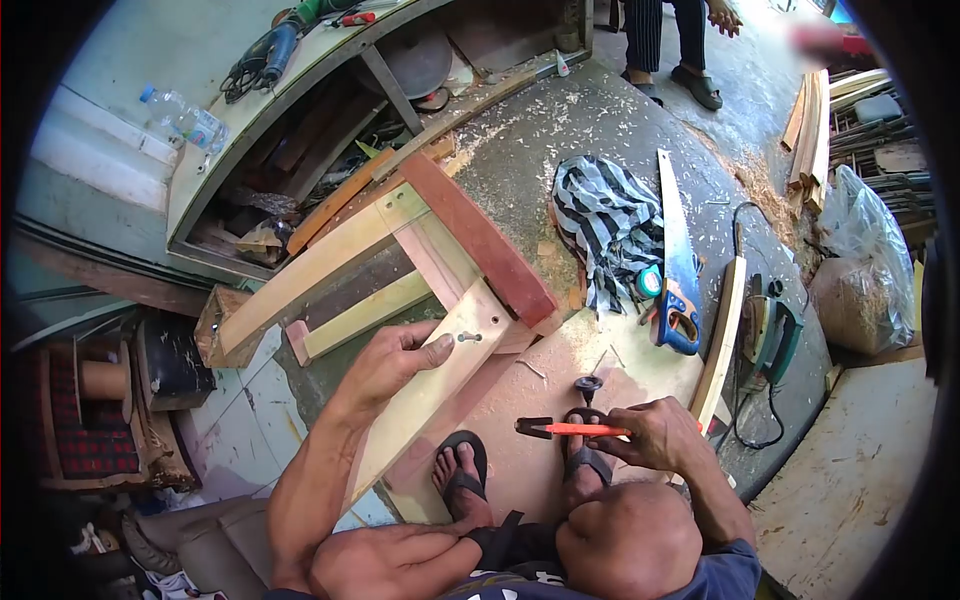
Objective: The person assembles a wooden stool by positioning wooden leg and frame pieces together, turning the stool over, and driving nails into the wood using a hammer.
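A wooden frame (440, 385) of pale boards, with a reddish-brown board (475, 235) across its far end, lies in front of me to the left. My left hand (385, 370) is closed round the edge of its nearest pale board, thumb on the upper face. Beside the thumb tip is a small metal piece (468, 338), too small to name; a dark hole shows in the wood nearby. My right hand (655, 432) grips the orange handle of a hammer (585, 429), its black head pointing left, above my right foot and apart from the frame.
A handsaw (679, 265) lies beside a checked cloth (608, 220) and a small teal-capped container (649, 281). Farther right are a wooden strip (722, 345) and a green corded power tool (775, 335). Another person's legs (665, 40) stand at the back. A workbench (290, 85) borders the left.
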Motion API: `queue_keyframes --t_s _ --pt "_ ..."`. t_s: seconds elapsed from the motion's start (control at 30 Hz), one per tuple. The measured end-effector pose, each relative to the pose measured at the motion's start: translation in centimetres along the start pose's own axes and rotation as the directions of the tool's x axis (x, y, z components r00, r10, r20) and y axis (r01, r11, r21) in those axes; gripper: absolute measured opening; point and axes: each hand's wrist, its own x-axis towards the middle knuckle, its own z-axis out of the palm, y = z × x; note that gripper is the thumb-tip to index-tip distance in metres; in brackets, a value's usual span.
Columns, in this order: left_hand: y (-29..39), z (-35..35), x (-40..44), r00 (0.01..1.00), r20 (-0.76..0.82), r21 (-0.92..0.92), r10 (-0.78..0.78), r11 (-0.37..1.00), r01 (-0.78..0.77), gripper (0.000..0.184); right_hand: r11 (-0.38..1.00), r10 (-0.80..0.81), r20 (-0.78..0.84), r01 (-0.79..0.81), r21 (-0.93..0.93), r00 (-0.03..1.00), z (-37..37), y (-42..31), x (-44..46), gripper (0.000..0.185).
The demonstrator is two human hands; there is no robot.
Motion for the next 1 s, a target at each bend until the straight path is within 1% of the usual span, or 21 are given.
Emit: queue_keyframes --t_s 0.07,0.13,0.23,0.3,0.33,0.4,0.43,0.47,0.53,0.67,0.73,0.77,0.83,1.0 --pt "-0.5 -0.3 0.3 1.000 0.012 0.026 -0.009 1.000 0.009 0.044 0.999 -0.006 -0.020 0.006 0.032 1.000 0.3 0.3 0.0 0.033" --pt "-0.2 -0.2 0.5 0.998 0.024 0.006 -0.066 0.998 0.065 0.050 0.998 -0.006 -0.043 0.009 0.065 0.999 1.0 1.0 0.0 0.033" --pt "-0.5 -0.3 0.6 0.999 0.029 -0.019 -0.041 0.999 0.041 0.048 0.996 0.031 -0.035 -0.028 0.085 0.999 2.7 3.1 -0.3 0.033" --pt "-0.3 -0.4 0.8 0.998 0.034 -0.022 -0.047 0.999 0.048 0.046 0.958 0.182 -0.072 -0.160 0.238 0.981 4.4 4.7 -0.7 0.037" --pt "-0.2 -0.5 0.7 0.997 0.035 -0.020 -0.066 0.998 0.067 0.044 0.958 0.180 -0.072 -0.158 0.238 0.981 5.0 5.5 -1.0 0.037" --pt "0.3 -0.6 0.7 0.997 0.034 -0.009 -0.075 0.997 0.075 0.042 0.919 0.307 -0.113 -0.264 0.292 0.945 6.0 6.3 -1.4 0.039" --pt "0.5 -0.5 0.6 0.996 0.035 0.002 -0.081 0.997 0.081 0.041 0.909 0.335 -0.123 -0.286 0.303 0.934 6.3 6.4 -1.6 0.040" --pt "0.6 -0.4 0.6 0.996 0.038 0.006 -0.081 0.997 0.080 0.041 0.908 0.337 -0.125 -0.287 0.306 0.933 6.6 6.6 -1.7 0.040" --pt "0.8 -0.3 0.5 0.991 0.018 -0.037 -0.131 0.991 0.132 0.039 0.892 0.364 -0.147 -0.299 0.339 0.920 7.7 6.9 -2.2 0.045" --pt "1.2 0.5 0.3 0.991 -0.014 -0.074 -0.134 0.988 0.132 0.038 0.898 0.360 -0.116 -0.309 0.314 0.926 8.2 6.8 -2.3 0.044" --pt "1.2 0.6 0.3 0.989 0.002 -0.124 -0.148 0.981 0.147 0.038 0.906 0.327 -0.124 -0.274 0.322 0.937 8.4 6.7 -2.0 0.042" --pt "1.1 0.5 0.3 0.989 -0.005 -0.126 -0.149 0.981 0.147 0.038 0.908 0.321 -0.122 -0.268 0.322 0.939 8.3 6.6 -1.9 0.042" --pt "0.8 0.2 0.6 0.992 0.004 -0.059 -0.123 0.991 0.123 0.037 0.919 0.311 -0.122 -0.265 0.292 0.943 7.9 6.4 -1.5 0.039" --pt "0.5 0.3 0.8 0.992 -0.010 -0.041 -0.128 0.991 0.127 0.035 0.910 0.318 -0.127 -0.265 0.319 0.940 8.2 6.7 -1.2 0.041"
